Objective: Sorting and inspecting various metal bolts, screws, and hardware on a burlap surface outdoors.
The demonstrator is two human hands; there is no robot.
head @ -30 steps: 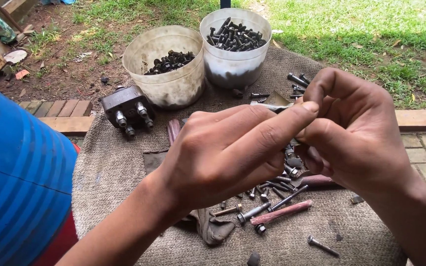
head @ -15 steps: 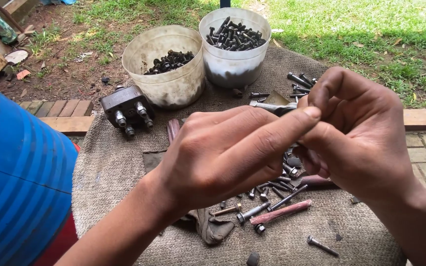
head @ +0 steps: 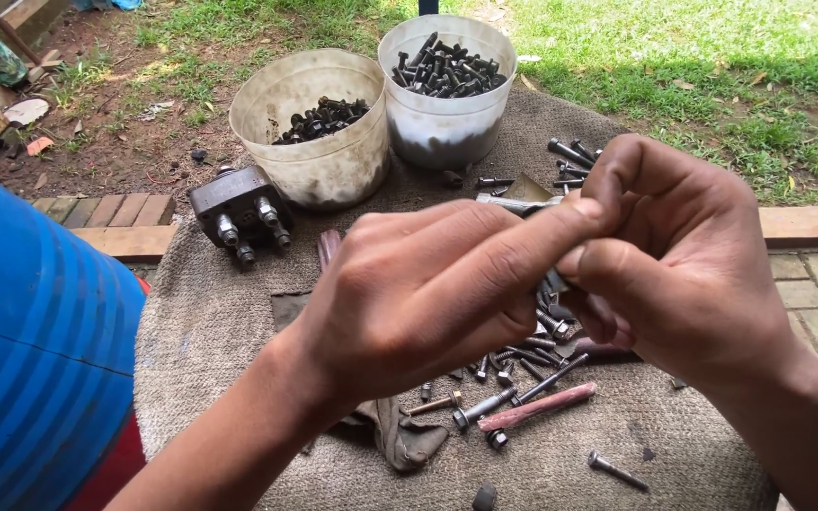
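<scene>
- To your left you see a blue drum.
- Two pale buckets of dark bolts sit on your sacking mat.
- A black metal block lies beside them.
- Grass lies beyond.

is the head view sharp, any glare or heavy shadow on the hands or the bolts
Head view: daylight, mostly sharp; left hand and right hand evenly lit, no glare; grass at top right is brightly sunlit; dark bolts in the two white plastic buckets stay legible; slight wide-angle curve on the blue drum.
</scene>
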